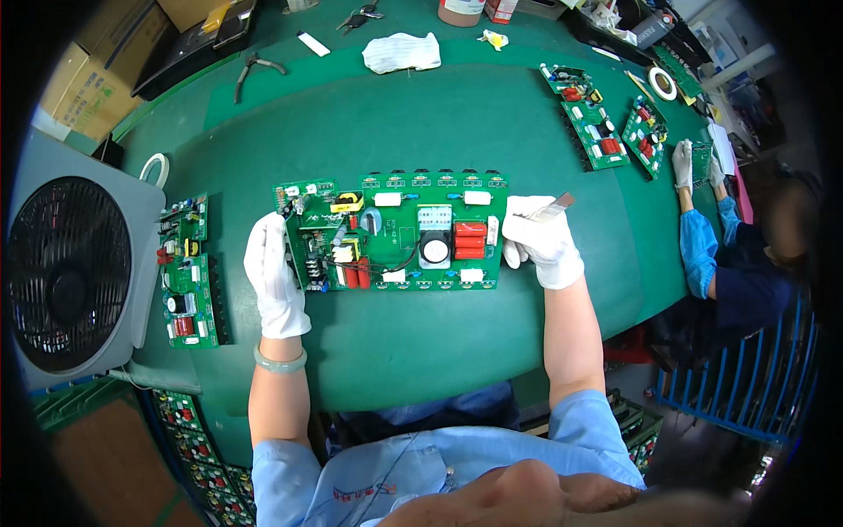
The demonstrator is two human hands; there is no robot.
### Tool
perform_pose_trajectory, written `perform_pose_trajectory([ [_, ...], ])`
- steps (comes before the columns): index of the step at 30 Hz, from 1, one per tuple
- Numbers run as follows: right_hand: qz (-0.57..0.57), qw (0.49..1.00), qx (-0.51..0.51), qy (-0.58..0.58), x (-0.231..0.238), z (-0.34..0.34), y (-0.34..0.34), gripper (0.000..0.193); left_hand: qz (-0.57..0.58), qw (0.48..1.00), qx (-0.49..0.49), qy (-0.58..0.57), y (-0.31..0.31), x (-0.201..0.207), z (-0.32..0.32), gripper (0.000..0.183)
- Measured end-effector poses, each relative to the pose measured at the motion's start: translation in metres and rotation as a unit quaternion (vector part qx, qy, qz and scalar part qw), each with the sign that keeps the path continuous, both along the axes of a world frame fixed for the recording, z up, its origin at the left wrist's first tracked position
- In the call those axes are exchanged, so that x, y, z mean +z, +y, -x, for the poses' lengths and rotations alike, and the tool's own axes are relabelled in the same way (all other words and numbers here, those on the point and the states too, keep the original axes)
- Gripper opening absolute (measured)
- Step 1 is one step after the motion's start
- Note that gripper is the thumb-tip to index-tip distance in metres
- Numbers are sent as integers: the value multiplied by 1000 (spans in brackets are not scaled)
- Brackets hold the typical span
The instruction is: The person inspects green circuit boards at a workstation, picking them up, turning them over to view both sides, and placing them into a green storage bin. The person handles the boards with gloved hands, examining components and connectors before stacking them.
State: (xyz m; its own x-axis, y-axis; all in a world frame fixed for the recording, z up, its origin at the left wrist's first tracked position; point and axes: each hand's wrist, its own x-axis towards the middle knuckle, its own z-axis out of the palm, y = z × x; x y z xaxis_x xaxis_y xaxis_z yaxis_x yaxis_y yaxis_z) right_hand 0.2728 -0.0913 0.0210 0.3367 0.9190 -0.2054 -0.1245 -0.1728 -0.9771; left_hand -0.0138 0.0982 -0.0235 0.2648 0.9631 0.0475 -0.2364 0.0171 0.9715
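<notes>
A green circuit board (pixel 435 189) lies in front of me, crowded with red, white and black parts; a smaller board (pixel 307 189) stands upright along its left end. My left hand (pixel 272 268), in a white glove, is closed on that left end, with the fingertips partly hidden behind the board. At the right edge is my right hand (pixel 537 235), also gloved, its fingers curled round a small flat tool (pixel 559 205) with a brownish tip pointing up and right. The tool's exact kind cannot be made out. Whether the right fingers touch the board is unclear.
A grey fan (pixel 70 272) stands at left beside another populated board (pixel 189 294). Two more boards (pixel 597 132) lie far right, near a co-worker's gloved hands (pixel 684 162). Pliers (pixel 255 72), a white cloth (pixel 402 53) and keys (pixel 360 16) lie along the far side.
</notes>
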Motion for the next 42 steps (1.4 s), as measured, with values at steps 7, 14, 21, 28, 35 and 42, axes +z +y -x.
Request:
perform_pose_trajectory([
  [7,-6,1000,10,14,4,1,0,24,6,1000,8,-15,-1,-1,1,24],
  [14,-2,1000,-2,-8,7,3,0,20,13,999,1,-33,-8,14,-4,22],
  [21,-1,1000,-12,-6,7,4,3,14,24,997,-5,-69,-4,5,5,22],
  [28,14,1000,3,-21,2,0,4,18,-38,998,36,-32,-7,4,7,19],
  [35,12,1000,-12,-23,-5,0,6,14,-33,997,65,-10,-14,16,5,17],
  [42,3,1000,-5,-13,-4,2,10,15,-20,997,74,-9,-16,19,4,17],
])
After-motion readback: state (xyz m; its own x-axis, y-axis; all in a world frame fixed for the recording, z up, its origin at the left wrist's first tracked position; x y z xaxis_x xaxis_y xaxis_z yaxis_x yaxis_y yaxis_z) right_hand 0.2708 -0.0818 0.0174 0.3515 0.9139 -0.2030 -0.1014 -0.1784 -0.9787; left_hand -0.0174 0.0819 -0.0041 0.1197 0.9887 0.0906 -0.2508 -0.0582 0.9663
